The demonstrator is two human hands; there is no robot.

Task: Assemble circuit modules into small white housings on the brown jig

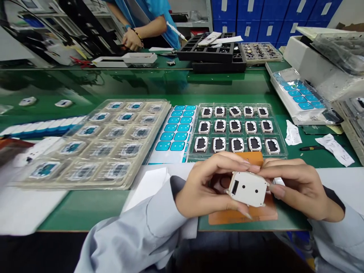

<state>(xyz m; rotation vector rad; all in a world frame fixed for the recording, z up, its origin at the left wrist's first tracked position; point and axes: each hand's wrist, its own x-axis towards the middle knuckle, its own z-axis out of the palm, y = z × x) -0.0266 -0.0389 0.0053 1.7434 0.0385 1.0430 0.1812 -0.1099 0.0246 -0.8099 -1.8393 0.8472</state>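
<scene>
Both my hands hold one small white plastic housing [248, 188] with a dark rectangular opening and two small holes, just above an orange pad [241, 217] at the table's near edge. My left hand [207, 187] pinches it from the left, thumb below and fingers across the top. My right hand [298, 187] grips its right side with curled fingers. Directly behind lies a clear tray [237, 129] filled with rows of similar white housings.
A stack of clear blister trays [99, 142] with blue-screened parts lies to the left, and a sheet of blue stickers [178, 131] sits between the trays. Black trays [212, 51] stand at the back. A person in blue [145, 22] works across the green table [85, 206].
</scene>
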